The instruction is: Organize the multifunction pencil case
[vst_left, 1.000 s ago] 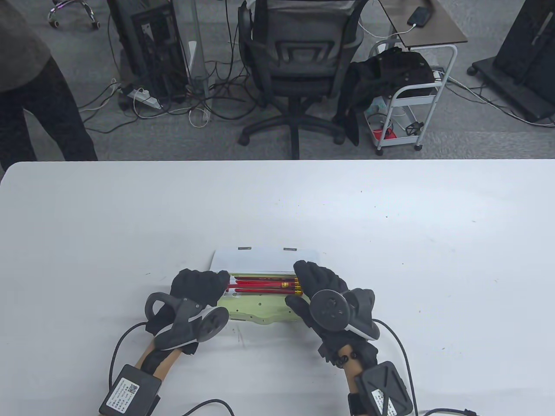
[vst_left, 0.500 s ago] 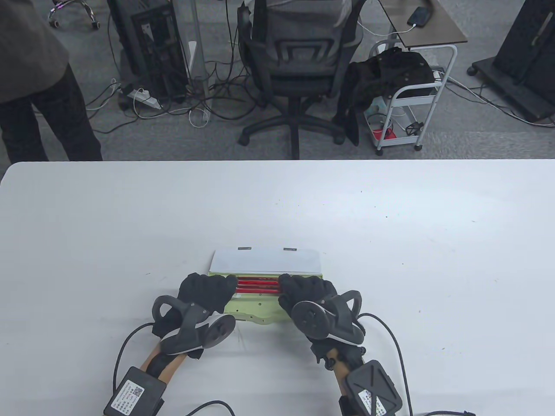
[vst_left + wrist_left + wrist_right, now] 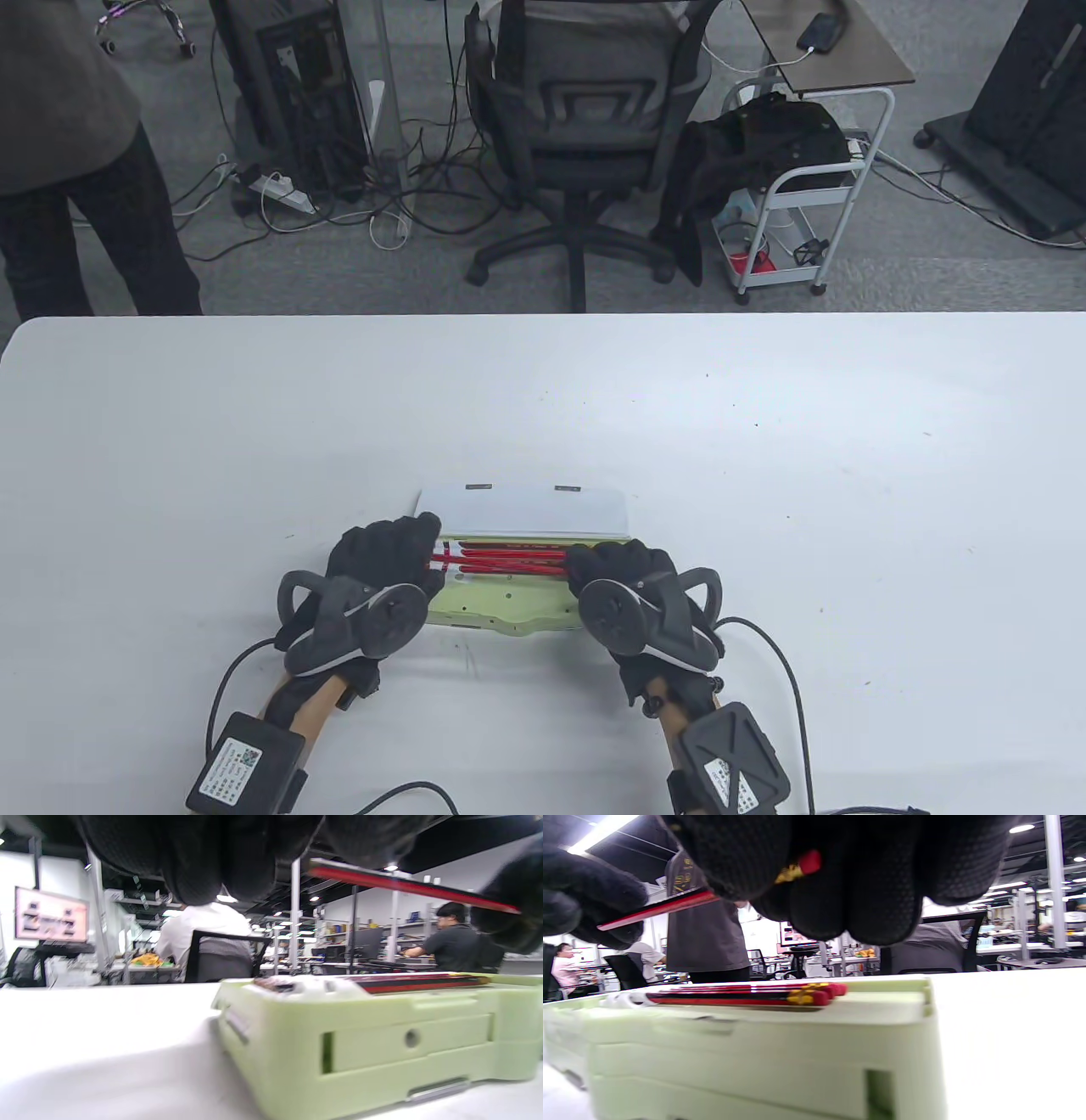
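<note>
Your pale green plastic pencil case (image 3: 501, 598) lies open on the white tabletop (image 3: 764, 441), near its front edge, with its white lid (image 3: 522, 509) folded back on the far side. Several red pencils with brass ferrules and red erasers (image 3: 746, 995) lie lengthwise in the case's upper tray. Your left hand (image 3: 386, 556) is at the case's left end and your right hand (image 3: 624, 564) at its right end. One separate red pencil (image 3: 407, 885) is raised above the tray, apart from the pencils lying in it, and spans from one hand to the other. In the right wrist view, your right hand's fingers (image 3: 848, 878) are curled round its eraser end, with the ferrule and eraser showing between them. In the left wrist view, your left hand's fingers (image 3: 220, 857) are curled at its opposite end, at the top of that view; the exact contact there is hidden. Beyond the tabletop stand a black office chair (image 3: 585, 110), a white wheeled cart (image 3: 806, 187), and a person in dark clothing (image 3: 76, 153) at the left.
</note>
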Available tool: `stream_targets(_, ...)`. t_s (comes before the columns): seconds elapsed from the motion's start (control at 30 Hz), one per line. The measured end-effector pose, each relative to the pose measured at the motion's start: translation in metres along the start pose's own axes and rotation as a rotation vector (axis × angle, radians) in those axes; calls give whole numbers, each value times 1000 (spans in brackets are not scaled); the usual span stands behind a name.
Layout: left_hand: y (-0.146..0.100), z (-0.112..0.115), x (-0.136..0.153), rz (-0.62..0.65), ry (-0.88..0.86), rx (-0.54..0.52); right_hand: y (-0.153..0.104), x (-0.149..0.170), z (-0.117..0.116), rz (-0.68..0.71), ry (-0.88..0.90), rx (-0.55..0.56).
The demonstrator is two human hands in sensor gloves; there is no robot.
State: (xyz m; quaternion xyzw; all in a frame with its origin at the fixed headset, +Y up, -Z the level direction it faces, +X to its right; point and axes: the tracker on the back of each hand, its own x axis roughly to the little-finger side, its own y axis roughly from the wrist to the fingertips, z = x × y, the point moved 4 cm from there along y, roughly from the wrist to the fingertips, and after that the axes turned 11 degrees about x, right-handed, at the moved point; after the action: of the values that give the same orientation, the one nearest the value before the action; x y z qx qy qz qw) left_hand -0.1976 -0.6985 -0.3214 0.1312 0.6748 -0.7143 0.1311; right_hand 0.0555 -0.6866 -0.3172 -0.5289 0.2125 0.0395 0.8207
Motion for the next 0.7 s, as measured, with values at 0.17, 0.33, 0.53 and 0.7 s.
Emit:
stream_targets(0.17,6,28,33,-86,-161,207,-2,22,6,-88,-8,1)
stream_targets(0.33,11,46,43,-71,-290,319,-1,35,4,-129,-4,-38)
stream_targets(0.53,15,56,37,-46,-263,376,-3,35,2,-111,-2,-58)
stream_targets(0.7,15,63,39,-52,-229,406,-4,32,-2,-94,-25,-87)
